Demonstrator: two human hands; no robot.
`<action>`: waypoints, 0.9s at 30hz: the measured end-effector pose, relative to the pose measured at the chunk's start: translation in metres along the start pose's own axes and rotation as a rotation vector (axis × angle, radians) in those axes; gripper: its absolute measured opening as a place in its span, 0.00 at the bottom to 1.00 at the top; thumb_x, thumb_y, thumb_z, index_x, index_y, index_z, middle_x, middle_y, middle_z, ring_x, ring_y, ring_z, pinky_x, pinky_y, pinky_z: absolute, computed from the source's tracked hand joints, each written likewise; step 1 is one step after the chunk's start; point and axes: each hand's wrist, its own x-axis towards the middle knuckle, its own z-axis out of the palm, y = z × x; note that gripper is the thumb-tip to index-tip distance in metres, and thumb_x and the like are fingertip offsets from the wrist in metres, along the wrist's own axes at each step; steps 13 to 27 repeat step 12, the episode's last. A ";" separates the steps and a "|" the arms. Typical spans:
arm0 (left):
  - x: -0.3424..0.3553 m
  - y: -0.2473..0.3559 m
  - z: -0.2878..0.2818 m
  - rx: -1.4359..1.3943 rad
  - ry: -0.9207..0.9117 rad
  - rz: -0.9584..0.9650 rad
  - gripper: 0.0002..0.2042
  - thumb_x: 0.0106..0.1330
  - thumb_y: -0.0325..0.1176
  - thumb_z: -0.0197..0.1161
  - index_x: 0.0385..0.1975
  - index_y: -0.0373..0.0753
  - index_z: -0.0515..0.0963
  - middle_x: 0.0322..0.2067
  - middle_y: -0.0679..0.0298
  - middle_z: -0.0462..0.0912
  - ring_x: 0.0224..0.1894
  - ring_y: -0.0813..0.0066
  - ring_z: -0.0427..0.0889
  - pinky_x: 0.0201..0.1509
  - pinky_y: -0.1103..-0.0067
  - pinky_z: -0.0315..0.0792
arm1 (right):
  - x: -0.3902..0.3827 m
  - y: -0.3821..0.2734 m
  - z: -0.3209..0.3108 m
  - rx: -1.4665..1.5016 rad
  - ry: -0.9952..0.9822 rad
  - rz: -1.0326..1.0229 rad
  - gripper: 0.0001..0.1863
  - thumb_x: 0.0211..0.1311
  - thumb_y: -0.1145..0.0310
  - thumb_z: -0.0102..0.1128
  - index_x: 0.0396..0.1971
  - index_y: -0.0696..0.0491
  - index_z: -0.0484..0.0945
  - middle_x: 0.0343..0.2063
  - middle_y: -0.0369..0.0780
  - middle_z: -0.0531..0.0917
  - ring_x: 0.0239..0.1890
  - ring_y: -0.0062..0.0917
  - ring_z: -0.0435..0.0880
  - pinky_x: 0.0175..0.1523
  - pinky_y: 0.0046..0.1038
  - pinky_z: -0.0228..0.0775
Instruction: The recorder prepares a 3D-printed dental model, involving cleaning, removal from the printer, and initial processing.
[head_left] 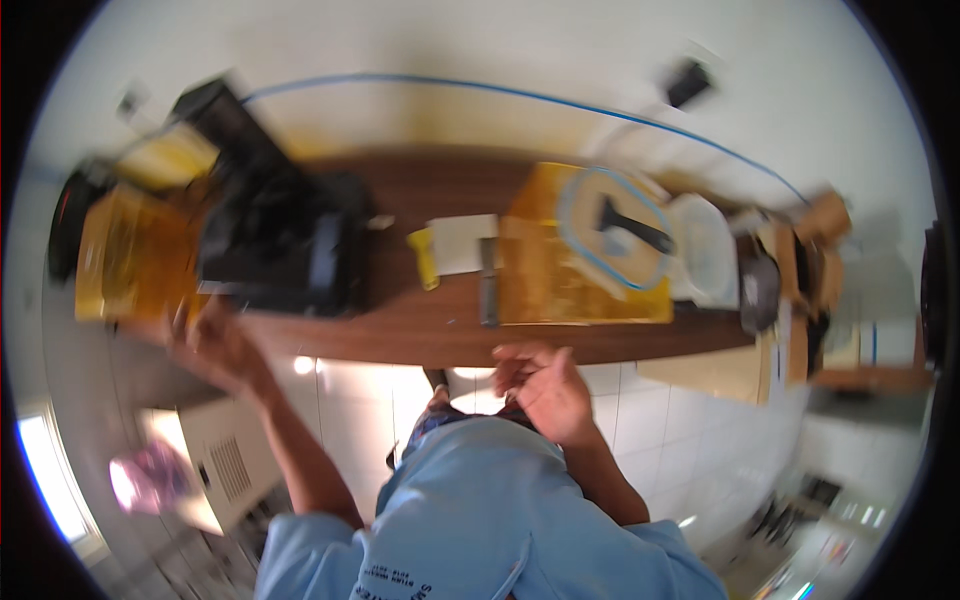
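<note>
My left hand (222, 345) is raised at the table's front left edge, close to the front corner of a black machine (285, 235) with a tall column. Its fingers look apart and hold nothing visible, though motion blurs them. My right hand (548, 388) hovers in front of the table's edge, palm turned up, fingers loosely bent and apart, with nothing in it. On the table between the hands lie a yellow hand tool (424, 260), a white square sheet (464, 244) and a narrow dark grey bar (488, 282).
An amber see-through box (125, 255) stands left of the machine. Another amber box (590, 300), at right, carries a blue-rimmed clear lid (590, 240) with a black scraper (635, 227) on it. Beyond are a clear plastic tub (705, 250) and cardboard boxes (820, 265). A blue cable (520, 92) crosses the wall.
</note>
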 end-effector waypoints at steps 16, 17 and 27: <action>-0.121 0.354 -0.051 -1.208 -0.527 -0.146 0.39 0.72 0.66 0.60 0.59 0.31 0.63 0.40 0.57 0.73 0.35 0.76 0.71 0.42 0.83 0.66 | -0.187 -0.073 -0.146 -0.045 0.089 -0.334 0.45 0.69 0.31 0.55 0.55 0.66 0.77 0.43 0.48 0.83 0.48 0.31 0.80 0.57 0.35 0.69; -0.121 0.354 -0.051 -1.208 -0.527 -0.146 0.39 0.72 0.66 0.60 0.59 0.31 0.63 0.40 0.57 0.73 0.35 0.76 0.71 0.42 0.83 0.66 | -0.187 -0.073 -0.146 -0.045 0.089 -0.334 0.45 0.69 0.31 0.55 0.55 0.66 0.77 0.43 0.48 0.83 0.48 0.31 0.80 0.57 0.35 0.69; -0.121 0.354 -0.051 -1.208 -0.527 -0.146 0.39 0.72 0.66 0.60 0.59 0.31 0.63 0.40 0.57 0.73 0.35 0.76 0.71 0.42 0.83 0.66 | -0.187 -0.073 -0.146 -0.045 0.089 -0.334 0.45 0.69 0.31 0.55 0.55 0.66 0.77 0.43 0.48 0.83 0.48 0.31 0.80 0.57 0.35 0.69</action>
